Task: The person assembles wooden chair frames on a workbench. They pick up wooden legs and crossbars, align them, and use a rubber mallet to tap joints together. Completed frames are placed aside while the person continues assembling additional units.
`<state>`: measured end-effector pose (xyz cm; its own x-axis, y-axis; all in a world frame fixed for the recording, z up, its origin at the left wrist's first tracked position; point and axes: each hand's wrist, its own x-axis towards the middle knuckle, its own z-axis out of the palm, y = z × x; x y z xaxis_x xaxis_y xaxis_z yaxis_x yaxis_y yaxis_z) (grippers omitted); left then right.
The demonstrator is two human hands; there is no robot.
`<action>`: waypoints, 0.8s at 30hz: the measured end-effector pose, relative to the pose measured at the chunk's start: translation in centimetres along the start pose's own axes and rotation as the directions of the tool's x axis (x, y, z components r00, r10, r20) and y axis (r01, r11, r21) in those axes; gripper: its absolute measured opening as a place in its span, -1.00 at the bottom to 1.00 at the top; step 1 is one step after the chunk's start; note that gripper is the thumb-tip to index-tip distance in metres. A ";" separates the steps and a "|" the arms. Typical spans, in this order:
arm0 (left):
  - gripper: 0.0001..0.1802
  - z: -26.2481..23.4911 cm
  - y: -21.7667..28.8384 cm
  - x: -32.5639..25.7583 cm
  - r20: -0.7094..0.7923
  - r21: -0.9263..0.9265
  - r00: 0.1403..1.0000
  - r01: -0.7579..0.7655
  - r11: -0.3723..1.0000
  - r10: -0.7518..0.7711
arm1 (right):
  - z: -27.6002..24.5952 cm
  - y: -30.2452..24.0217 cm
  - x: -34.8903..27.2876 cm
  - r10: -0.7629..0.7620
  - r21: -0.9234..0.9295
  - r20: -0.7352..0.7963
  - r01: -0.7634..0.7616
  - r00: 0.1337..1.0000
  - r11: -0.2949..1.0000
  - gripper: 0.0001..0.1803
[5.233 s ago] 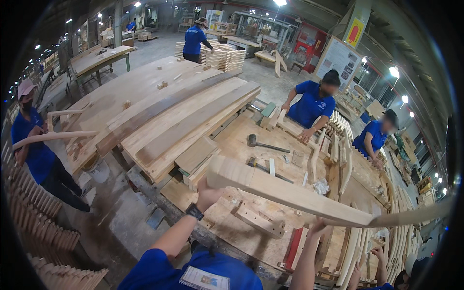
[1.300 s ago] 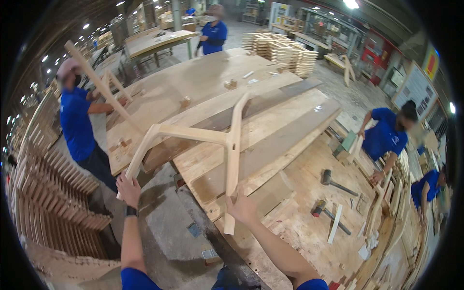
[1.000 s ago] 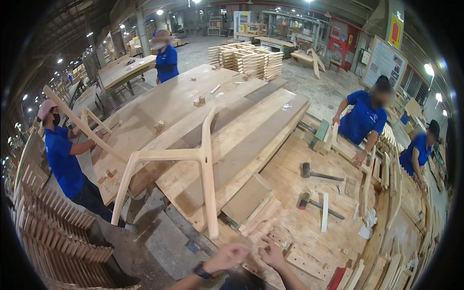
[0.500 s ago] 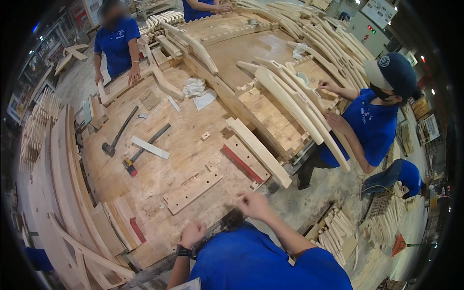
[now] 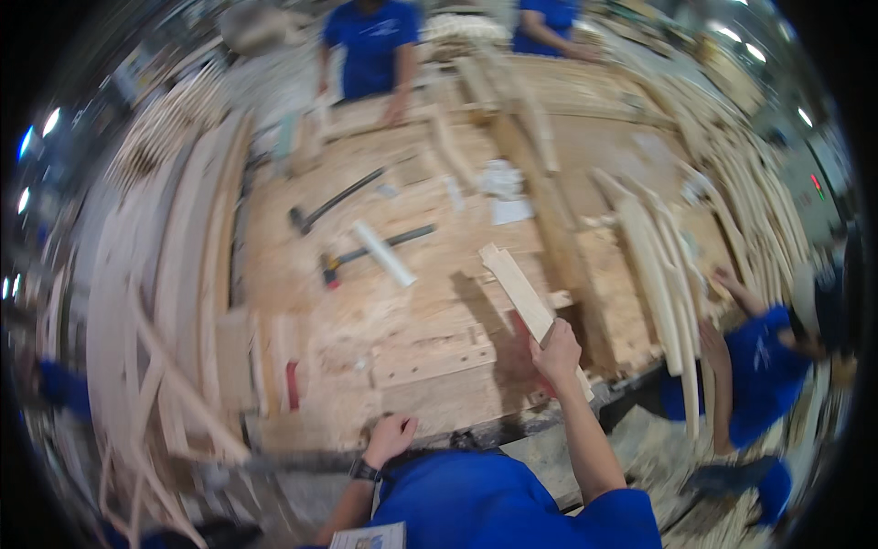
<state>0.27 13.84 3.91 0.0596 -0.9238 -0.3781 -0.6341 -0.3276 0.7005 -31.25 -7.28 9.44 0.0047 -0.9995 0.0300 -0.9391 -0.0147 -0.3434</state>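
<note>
A pale wooden rail (image 5: 518,291) is gripped near its close end by my right hand (image 5: 556,357), lifted at a slant above the workbench (image 5: 311,366). Its shadow falls on the bench beside it. Beneath and behind it, a wooden block with a red strip (image 5: 530,340) is partly hidden. My left hand (image 5: 391,437) is at the bench's front edge, fingers curled in, nothing seen in it. Just beyond the left hand lies a long wooden block with drilled holes (image 5: 434,366). The picture is blurred by motion.
Two hammers (image 5: 335,201) (image 5: 384,242) and a white strip (image 5: 384,254) lie mid-bench. Crumpled white paper (image 5: 501,179) sits farther back. Long boards (image 5: 187,238) line the left side. Curved wooden parts (image 5: 654,265) stand at right, handled by a co-worker (image 5: 764,375). Others work across the bench (image 5: 370,46).
My right hand has moved forward, taken hold of the wooden rail and lifted it from its place at the bench's right side. The view has swung, shifting the scene.
</note>
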 end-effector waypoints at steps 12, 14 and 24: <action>-0.75 -2.3 3.8 0.9 -0.090 -0.161 0.992 -0.106 0.981 0.093 | 10.8 -14.5 4.2 -0.684 0.169 0.552 0.739 0.477 0.652 -0.21; -0.79 -3.1 4.1 2.3 -0.086 -0.171 0.993 -0.089 0.981 0.075 | 11.0 -13.6 4.5 -0.645 0.242 0.597 0.660 0.476 0.711 -0.27; -0.74 -2.8 3.4 17.1 -0.462 0.245 0.765 -0.375 0.894 0.448 | 11.6 -13.2 -0.8 -0.707 0.347 0.138 0.635 0.693 0.690 -0.51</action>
<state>1.30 -3.59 1.49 0.1179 -0.9452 0.3044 -0.7781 0.1025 0.6197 -14.85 -6.57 3.12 0.7148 -0.6862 0.1346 -0.5258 -0.6543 -0.5435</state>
